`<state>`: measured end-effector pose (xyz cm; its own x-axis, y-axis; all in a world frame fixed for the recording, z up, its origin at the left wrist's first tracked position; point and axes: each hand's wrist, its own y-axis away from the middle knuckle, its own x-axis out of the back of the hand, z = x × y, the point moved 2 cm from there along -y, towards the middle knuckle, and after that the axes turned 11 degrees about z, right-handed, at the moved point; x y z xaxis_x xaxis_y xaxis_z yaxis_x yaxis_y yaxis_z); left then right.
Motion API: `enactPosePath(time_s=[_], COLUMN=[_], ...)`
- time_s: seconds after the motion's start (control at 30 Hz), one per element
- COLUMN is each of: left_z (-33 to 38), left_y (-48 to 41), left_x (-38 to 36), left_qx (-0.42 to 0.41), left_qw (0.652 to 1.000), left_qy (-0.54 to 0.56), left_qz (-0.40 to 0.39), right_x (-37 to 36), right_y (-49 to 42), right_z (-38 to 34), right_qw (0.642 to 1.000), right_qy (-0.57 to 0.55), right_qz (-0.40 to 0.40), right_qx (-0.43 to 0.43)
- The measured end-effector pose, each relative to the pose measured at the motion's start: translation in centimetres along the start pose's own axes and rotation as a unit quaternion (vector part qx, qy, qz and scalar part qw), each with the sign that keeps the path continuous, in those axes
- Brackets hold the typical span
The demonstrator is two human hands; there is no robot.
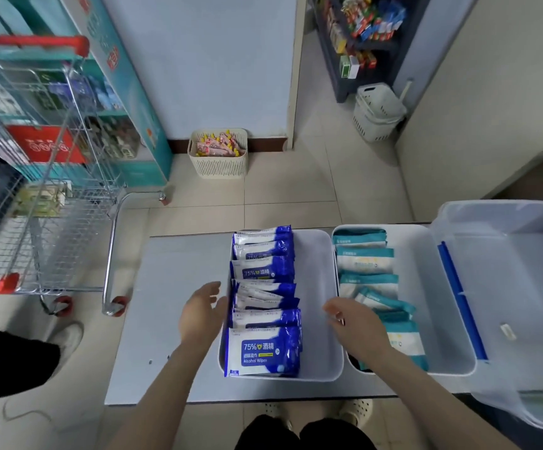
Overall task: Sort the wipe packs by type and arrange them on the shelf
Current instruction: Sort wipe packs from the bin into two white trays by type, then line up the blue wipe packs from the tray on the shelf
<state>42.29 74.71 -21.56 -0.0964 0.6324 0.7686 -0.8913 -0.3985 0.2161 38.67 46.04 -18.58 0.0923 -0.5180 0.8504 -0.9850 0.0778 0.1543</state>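
A shopping cart (52, 190) stands left of the desk (166, 287). The left hand (203, 315) reaches forward, its grip spread and empty, just beside a white tray (318, 287) of blue wipe packs (263, 349). The right hand (357, 326) hovers between trays, fingers loosely curled, holding nothing. Teal wipe packs (367, 254) fill the second tray (426, 287).

Alcohol wipes (263, 303) fill the left tray (318, 287), other packs (369, 280) the right.
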Motion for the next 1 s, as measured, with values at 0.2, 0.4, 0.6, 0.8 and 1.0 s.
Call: enactPosePath(time_s=[0.2, 0.4, 0.6, 0.8, 1.0], left_z=[-0.9, -3.0, -3.8, -3.4, -2.8], left_y=[-2.0, -2.1, -2.3, -2.5, -2.6], left_x=[-2.3, -1.4, -0.6, -0.7, 0.0], left_qx=[-0.015, -0.011, -0.004, 0.001, -0.017], left_qw=[0.984, 0.989, 0.988, 0.985, 0.983], left_qy=[-0.131, -0.118, -0.134, -0.141, -0.155], left_qz=[-0.116, -0.084, -0.082, -0.096, -0.094], right_x=[-0.1, -1.2, -3.4, -5.4, -6.1], right_y=[-0.3, -0.8, -1.4, -1.9, -2.1], right_z=[-0.7, -1.7, -2.5, -1.2, -0.7], right_qw=[0.999, 0.999, 0.993, 0.988, 0.990], right_qy=[-0.012, -0.019, -0.089, -0.012, 0.035], right_qz=[0.008, 0.002, 0.020, -0.061, -0.045], right_qx=[-0.032, -0.048, -0.076, -0.139, -0.129])
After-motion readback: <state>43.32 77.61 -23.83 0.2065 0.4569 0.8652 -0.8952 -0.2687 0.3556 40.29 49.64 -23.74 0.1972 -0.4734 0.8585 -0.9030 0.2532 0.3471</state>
